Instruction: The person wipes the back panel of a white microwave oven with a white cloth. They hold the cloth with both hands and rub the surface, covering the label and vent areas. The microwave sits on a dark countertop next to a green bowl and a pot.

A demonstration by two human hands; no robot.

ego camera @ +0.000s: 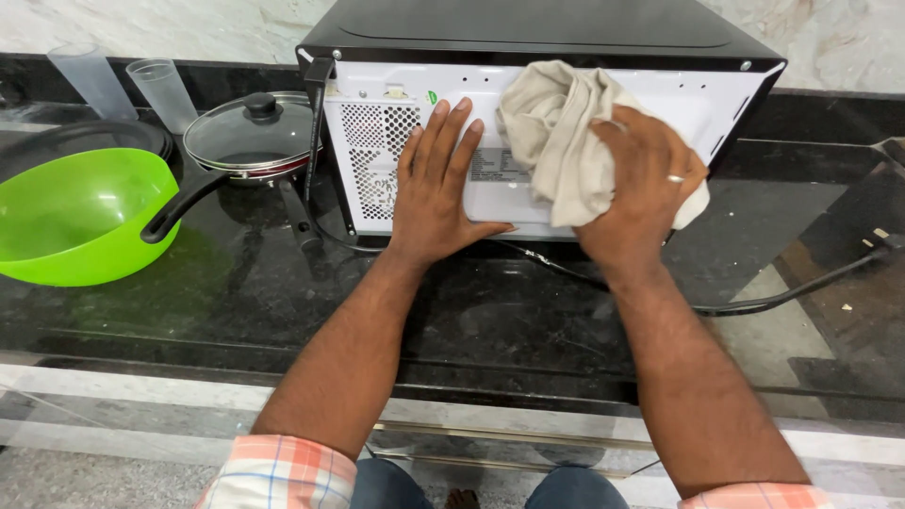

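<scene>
While left hand lies flat, released, bracing microwave back panel, right hand clenches beige cloth just beside it, cloth bunched up-left of knuckles.

Beige cloth. White metal microwave back, black top. Bright green plastic bowl. Black speckled stone counter. Orange, white & blue check sleeves.

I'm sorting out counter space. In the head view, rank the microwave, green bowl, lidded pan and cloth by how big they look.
1. Microwave
2. Green bowl
3 and 4. Lidded pan and cloth look about alike; the cloth is bunched under the right hand, so I will not rank them.
</scene>
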